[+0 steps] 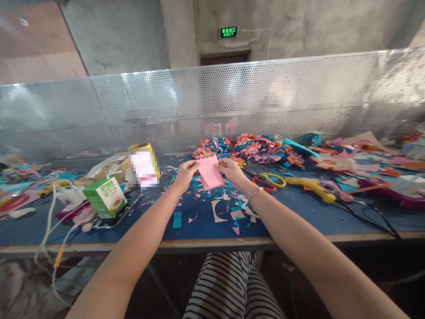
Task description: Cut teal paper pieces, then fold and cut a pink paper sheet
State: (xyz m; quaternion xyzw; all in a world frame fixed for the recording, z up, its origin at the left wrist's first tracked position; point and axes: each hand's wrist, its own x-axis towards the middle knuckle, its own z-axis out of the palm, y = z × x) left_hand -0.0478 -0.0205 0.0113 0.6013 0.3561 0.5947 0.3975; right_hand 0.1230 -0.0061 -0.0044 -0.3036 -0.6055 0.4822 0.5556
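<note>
A small pink sheet (211, 173) is held up over the blue tabletop, with its lower part folded or doubled. My left hand (187, 171) pinches its upper left edge. On the other side, my right hand (229, 168) pinches the upper right edge. Blue, pink and cream paper scraps (237, 212) lie on the table below and around the sheet. Behind it sits a heap of pink, blue and orange cut paper pieces (255, 148).
Scissors (272, 179) and a yellow glue gun (314, 188) with a black cable lie to the right. Left are a green carton (105, 198), white cables (49, 217) and a yellow roll (155, 161). A perforated metal screen (186, 95) stands behind the table.
</note>
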